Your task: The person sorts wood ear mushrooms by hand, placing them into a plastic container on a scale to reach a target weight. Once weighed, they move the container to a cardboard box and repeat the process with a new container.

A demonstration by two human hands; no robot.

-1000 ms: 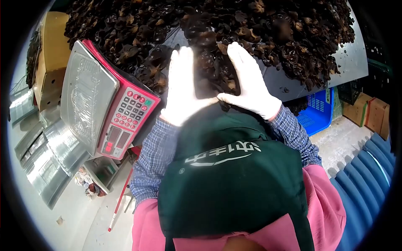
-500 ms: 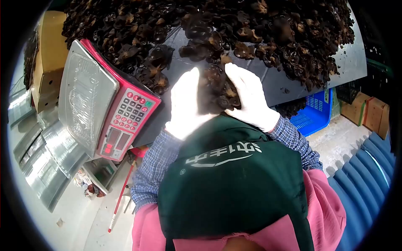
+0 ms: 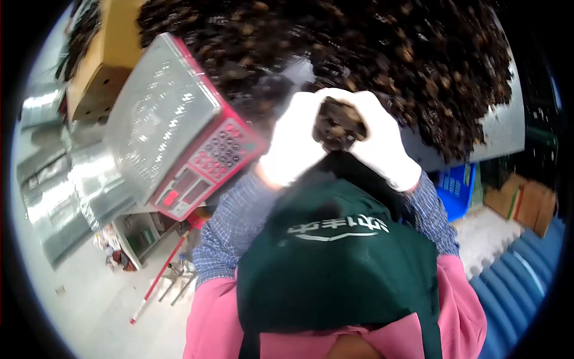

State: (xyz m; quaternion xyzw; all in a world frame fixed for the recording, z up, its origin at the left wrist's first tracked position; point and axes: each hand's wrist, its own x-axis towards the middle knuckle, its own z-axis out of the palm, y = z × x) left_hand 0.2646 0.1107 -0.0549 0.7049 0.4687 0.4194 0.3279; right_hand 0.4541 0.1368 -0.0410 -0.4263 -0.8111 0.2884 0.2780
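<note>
From where I stand, two hands in white gloves, the left hand [image 3: 292, 143] and the right hand [image 3: 384, 143], make one rounded grip, the fingers curved inward and meeting or nearly meeting at the far side. The grip is narrow and full: it holds a clump of glossy, dark brown fungus pieces [image 3: 339, 124]. The gloves hide the clump's sides, and its underside is out of sight, so I can't tell whether it is clear of the tabletop. The clump sits between the palms, touching both, just beyond the upper edge of the dark green cloth apron [image 3: 341, 269]. Half a second ago the hands stood apart at their fingertips on either side of these pieces; now they have closed around them, and the whole view has shifted and blurred.

Beyond the hands, a broad heap of dark brown fungus [image 3: 412, 78] covers most of the grey, smooth tabletop [image 3: 501, 128], its single pieces smeared and its far edge cut off. Left of the left hand stands a pink-and-silver electronic scale [image 3: 164, 122], its key labels unreadable. A blue plastic crate [image 3: 459, 194] shows partly beyond the right sleeve, the rest hidden under the tabletop.
</note>
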